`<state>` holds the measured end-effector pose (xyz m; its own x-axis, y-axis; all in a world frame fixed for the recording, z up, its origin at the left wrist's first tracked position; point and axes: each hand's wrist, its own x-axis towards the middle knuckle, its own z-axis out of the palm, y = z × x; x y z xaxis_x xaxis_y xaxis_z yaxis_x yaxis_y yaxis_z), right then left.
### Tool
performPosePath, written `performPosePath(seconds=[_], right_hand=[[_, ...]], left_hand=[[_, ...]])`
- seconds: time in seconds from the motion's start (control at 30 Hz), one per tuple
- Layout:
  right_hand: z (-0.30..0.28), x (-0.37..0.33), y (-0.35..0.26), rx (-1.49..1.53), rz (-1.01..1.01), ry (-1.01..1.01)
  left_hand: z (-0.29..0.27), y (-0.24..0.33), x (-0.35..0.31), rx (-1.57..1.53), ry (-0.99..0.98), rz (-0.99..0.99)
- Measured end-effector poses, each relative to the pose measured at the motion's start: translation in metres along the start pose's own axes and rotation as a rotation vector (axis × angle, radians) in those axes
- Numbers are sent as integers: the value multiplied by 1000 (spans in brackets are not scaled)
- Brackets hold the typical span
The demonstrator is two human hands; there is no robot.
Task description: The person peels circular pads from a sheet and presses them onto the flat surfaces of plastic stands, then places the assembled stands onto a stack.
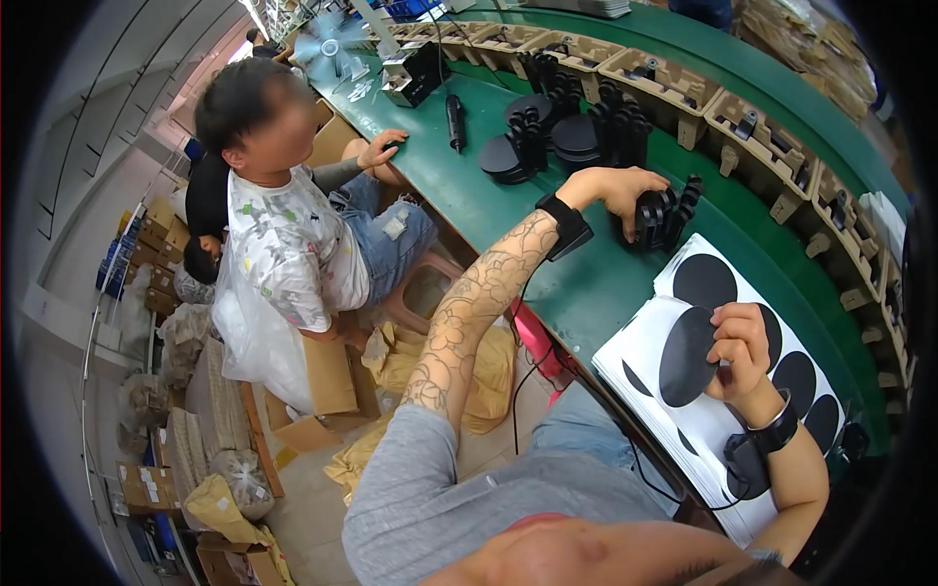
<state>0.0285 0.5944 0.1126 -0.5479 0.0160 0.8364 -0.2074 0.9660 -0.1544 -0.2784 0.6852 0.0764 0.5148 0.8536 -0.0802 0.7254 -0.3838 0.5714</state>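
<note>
My left hand (618, 198) reaches out over the green bench and grips a black round-based part (653, 217) at the end of a small group, thumb on the near side. A black round sticker (687, 356) is pinched in my right hand (741, 352), its face tilted and looking oval. Below it lies a stack of white sheets (625, 342) printed or set with several black discs (705, 280). More black round-based parts with upright arms (576, 137) stand in rows farther along the bench.
Cardboard-coloured trays (660, 83) holding black parts line a green conveyor behind the bench. A black electric screwdriver (455, 122), a black box (410, 73) and a fan (329, 47) are at the far left. A co-worker (283, 195) sits there, one hand on the bench.
</note>
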Motion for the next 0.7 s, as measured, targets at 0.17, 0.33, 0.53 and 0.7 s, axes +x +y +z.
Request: performPosePath(seconds=[0.17, 0.33, 0.53, 0.7], right_hand=[[1, -1, 2, -18, -27, -32], [6, -2, 8, -25, -19, 17], [13, -6, 12, -8, 15, 25], [13, -10, 17, 167, 187, 116]], left_hand=[[-1, -2, -7, 70, 78, 79], [-21, 20, -16, -414, 284, 60], [-43, 51, -31, -1011, 459, 361], [0, 121, -67, -1557, 663, 547]])
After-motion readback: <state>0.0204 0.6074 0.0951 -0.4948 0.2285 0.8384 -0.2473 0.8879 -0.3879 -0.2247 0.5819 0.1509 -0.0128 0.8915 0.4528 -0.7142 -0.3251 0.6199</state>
